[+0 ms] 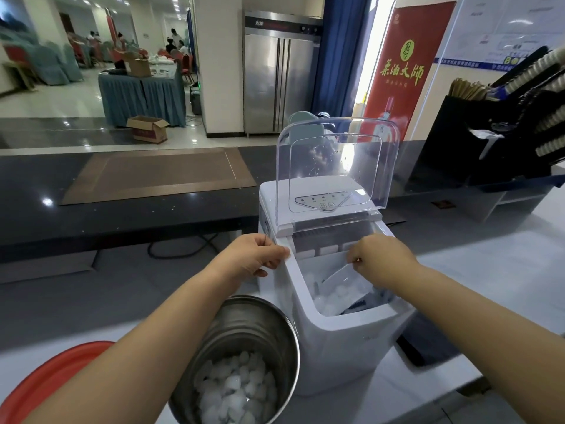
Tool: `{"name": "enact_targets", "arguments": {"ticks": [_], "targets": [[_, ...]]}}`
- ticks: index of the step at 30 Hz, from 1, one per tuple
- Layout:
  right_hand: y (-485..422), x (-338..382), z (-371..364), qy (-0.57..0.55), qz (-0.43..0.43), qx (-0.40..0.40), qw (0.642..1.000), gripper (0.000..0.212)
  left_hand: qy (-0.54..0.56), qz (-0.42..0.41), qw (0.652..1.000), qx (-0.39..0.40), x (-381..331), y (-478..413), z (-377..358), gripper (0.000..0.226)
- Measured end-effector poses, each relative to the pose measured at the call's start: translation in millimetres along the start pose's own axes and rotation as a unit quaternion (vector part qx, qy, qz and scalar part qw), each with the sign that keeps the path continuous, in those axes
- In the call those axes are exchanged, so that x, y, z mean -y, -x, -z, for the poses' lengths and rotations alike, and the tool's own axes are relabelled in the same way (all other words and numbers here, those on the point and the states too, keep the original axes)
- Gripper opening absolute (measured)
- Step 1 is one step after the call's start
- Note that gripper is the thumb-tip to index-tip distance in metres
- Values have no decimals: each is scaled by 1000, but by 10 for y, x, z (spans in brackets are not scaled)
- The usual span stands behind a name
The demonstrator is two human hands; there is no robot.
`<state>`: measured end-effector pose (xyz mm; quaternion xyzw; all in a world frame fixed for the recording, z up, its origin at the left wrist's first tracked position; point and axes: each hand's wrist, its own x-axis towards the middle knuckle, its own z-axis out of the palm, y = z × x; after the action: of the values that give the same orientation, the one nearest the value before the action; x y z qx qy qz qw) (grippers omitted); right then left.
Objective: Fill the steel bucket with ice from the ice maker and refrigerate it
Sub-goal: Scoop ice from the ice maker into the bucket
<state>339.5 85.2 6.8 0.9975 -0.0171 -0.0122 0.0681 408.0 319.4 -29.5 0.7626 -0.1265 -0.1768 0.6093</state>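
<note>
**Ice maker and steel bucket on the bench, both hands at the open bin**

1. Ice maker point(333, 341): white casing, standing on the pale bench point(504, 270). The clear lid point(336, 166) is raised upright at the back. The control panel point(324, 201) shows through the lid. The bin is open at the top, with ice pieces point(333, 296) and a tilted translucent insert lying inside.
2. Steel bucket point(260, 325): upright on the bench, just beside the ice maker's front left corner and under the left forearm. Ice cubes point(235, 390) cover its bottom, well below the rim.
3. Left hand point(253, 255): grips the left rim of the ice maker's opening, with fingers curled over the edge and the thumb below it.
4. Right hand point(379, 258): held over the right side of the bin, fingers curled inward. Cannot tell what, if anything, they pinch.
5. Red round item point(46, 381): at the near left edge, partly out of view.
6. Brown mat point(159, 175): flat on the dark counter behind the bench.
7. Steel refrigerator point(278, 78): two doors, standing against the far wall.
8. Red banner point(403, 65): to the right of the refrigerator.
9. Black rack point(519, 117): at the right, holding stacked cups.
</note>
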Motion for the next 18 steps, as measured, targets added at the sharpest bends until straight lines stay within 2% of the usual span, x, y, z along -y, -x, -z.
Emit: {"name": "enact_targets", "arguments": {"ticks": [7,18], "targets": [[-82,93,-169,-155,-12,94,983,24,12,3,1000,7,19,-12,16,23],[-91,40,-7,-202,-39,101,973,23,29,-3,1000,7,46,-1,6,23]]}}
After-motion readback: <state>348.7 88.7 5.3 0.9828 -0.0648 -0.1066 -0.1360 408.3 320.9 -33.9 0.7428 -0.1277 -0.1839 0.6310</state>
